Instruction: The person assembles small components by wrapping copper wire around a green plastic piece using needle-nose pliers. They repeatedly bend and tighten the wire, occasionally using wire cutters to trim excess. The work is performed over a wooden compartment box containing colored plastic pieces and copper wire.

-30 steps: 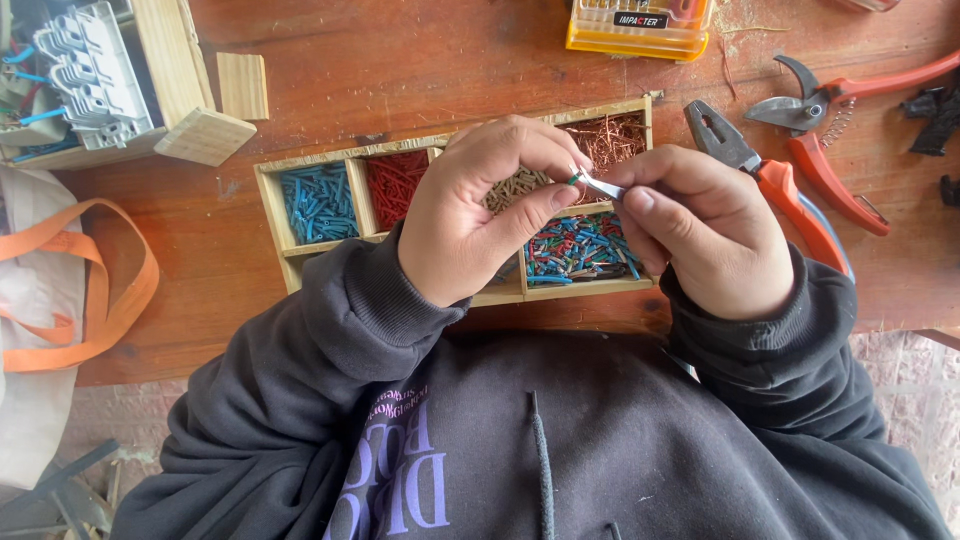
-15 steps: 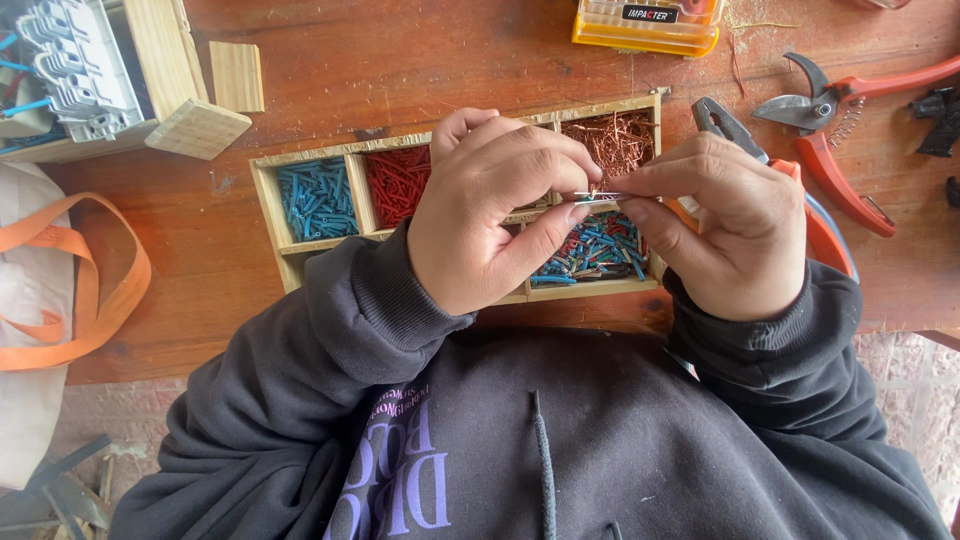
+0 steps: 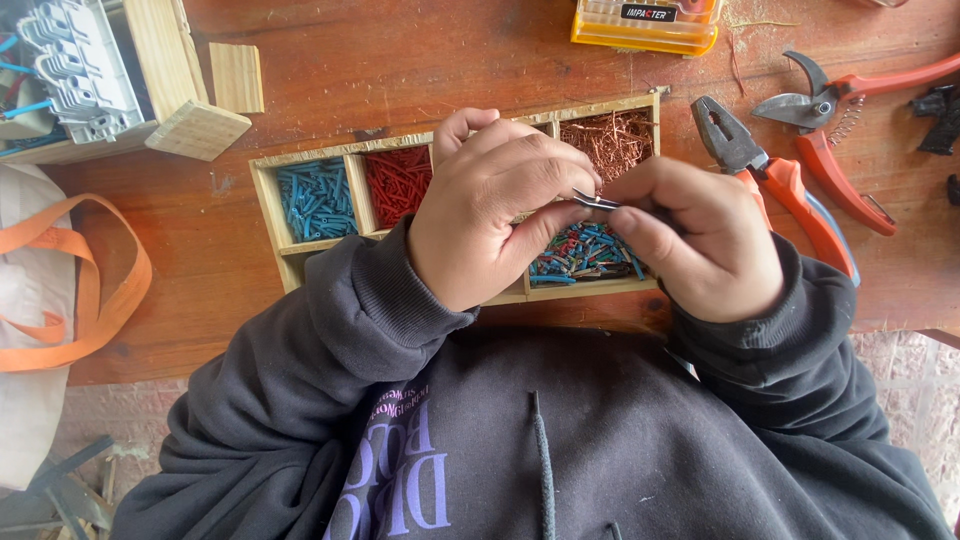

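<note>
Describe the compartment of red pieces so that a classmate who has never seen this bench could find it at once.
Start at the wooden divided tray on the reddish wooden table, just beyond the person's left hand. Its far row runs from a compartment of blue pieces at the left end to one of copper bits at the right. The compartment of red pieces sits right beside the blue one, the only all-red section.

A yellow, see-through plastic case (image 3: 645, 25) lies at the far edge of the desk (image 3: 400, 60), cut off by the frame. A small black rectangular label (image 3: 649, 12) with light lettering sits on its front.
</note>
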